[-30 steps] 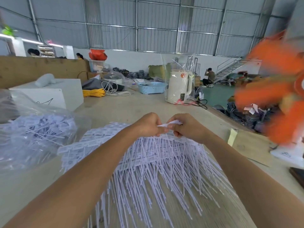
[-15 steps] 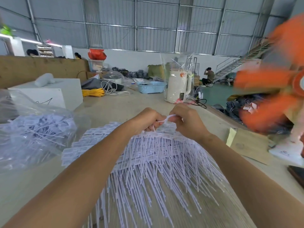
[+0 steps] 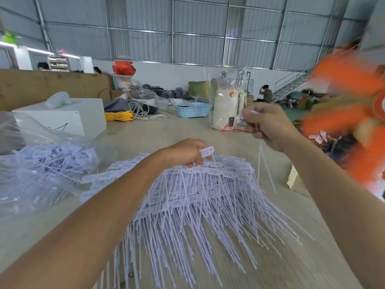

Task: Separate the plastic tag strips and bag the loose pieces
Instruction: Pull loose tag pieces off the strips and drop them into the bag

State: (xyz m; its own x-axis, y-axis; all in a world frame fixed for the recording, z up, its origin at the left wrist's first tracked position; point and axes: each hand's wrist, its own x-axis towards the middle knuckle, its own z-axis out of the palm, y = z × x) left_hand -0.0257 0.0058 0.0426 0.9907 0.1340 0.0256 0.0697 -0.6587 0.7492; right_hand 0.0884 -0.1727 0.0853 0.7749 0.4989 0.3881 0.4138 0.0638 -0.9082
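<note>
A big fan of white plastic tag strips point(image 3: 200, 201) lies on the table in front of me, tails pointing toward me. My left hand point(image 3: 185, 153) rests on its far edge and pinches one tag head point(image 3: 206, 152) between thumb and fingers. My right hand point(image 3: 265, 126) is raised above and to the right of the pile, pinching a separated tag whose thin tails point(image 3: 263, 170) hang down. A clear plastic bag point(image 3: 41, 163) full of loose tags sits on the table at the left.
A spinning orange fan point(image 3: 350, 113) blurs at the right edge. A white appliance in clear wrap point(image 3: 226, 109), a blue basket point(image 3: 192, 109), yellow and white cables point(image 3: 119, 116) and a white box point(image 3: 68, 117) stand farther back. A person sits far behind.
My hands were together at the pile's far edge; my right hand has pulled up and to the right with a tag, while my left hand stayed on the pile.
</note>
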